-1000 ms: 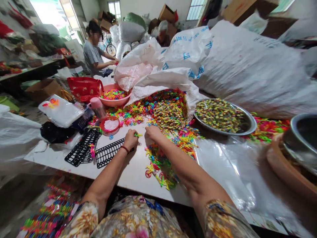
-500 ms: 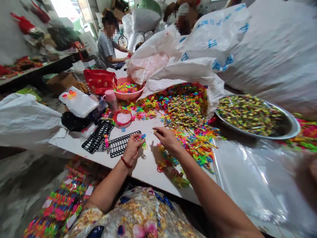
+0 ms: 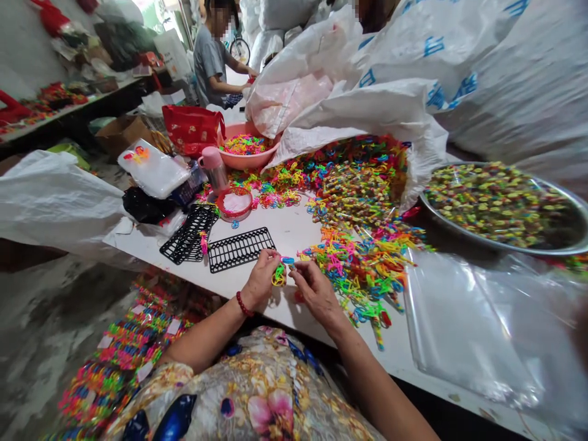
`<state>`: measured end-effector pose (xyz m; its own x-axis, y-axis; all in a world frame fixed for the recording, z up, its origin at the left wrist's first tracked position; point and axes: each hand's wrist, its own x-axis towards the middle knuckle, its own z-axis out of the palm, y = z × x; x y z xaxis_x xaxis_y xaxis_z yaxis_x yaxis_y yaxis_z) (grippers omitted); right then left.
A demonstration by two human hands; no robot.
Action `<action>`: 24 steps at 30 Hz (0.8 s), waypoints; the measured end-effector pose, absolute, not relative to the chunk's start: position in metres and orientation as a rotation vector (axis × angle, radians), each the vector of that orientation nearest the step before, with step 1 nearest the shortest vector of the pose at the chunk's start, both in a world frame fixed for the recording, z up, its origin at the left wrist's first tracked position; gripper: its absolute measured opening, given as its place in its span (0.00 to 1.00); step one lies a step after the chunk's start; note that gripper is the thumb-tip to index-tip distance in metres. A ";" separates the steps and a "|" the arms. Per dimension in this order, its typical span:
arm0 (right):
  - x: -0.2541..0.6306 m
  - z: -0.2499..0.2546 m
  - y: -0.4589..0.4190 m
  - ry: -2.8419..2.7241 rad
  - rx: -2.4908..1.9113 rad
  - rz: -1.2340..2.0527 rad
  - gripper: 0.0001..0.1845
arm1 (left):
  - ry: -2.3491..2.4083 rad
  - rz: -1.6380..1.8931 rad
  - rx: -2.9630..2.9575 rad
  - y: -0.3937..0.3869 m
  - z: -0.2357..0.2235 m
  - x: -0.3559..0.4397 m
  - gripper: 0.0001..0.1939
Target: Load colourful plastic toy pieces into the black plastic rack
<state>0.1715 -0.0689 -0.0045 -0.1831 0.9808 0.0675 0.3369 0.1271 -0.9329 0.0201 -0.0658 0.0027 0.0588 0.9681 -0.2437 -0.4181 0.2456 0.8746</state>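
My left hand (image 3: 263,278), with a red bead bracelet on the wrist, pinches small plastic pieces (image 3: 278,274) in yellow, green, pink and blue. Thumb and fingers of my right hand (image 3: 315,291) close on a tiny part at the blue end of those pieces; its kind is too small to make out. Both hands meet above the front of the white table (image 3: 294,229). Just beyond my left hand lies a black plastic grid (image 3: 241,248). To the right of my right hand spreads a heap of colourful plastic pieces (image 3: 367,269).
More black grids (image 3: 188,236) lie at left, beside a red basket (image 3: 235,205) and a pink-lidded flask (image 3: 214,171). A metal basin (image 3: 505,245) of small parts and clear plastic bags (image 3: 463,331) are at right. Behind, a person (image 3: 215,58) works near white sacks.
My right hand has come left and down to meet my left hand at the plastic pieces. The camera view has shifted a little.
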 end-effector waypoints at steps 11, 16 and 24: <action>0.174 -0.010 -0.084 -1.603 -1.237 1.112 0.12 | 1.305 1.258 1.009 -0.069 -0.008 0.028 0.20; 0.172 -0.010 -0.086 -1.605 -1.211 1.075 0.11 | 1.332 1.203 1.086 -0.069 -0.017 0.026 0.18; 0.171 -0.014 -0.088 -1.591 -1.166 0.986 0.08 | 1.298 1.197 1.060 -0.069 -0.020 0.025 0.19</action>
<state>0.1707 -0.0883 -0.0142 -0.1471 0.9677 0.2049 0.2471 0.2366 -0.9397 0.0254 -0.0692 -0.0195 -0.0801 0.9899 -0.1166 -0.0363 0.1140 0.9928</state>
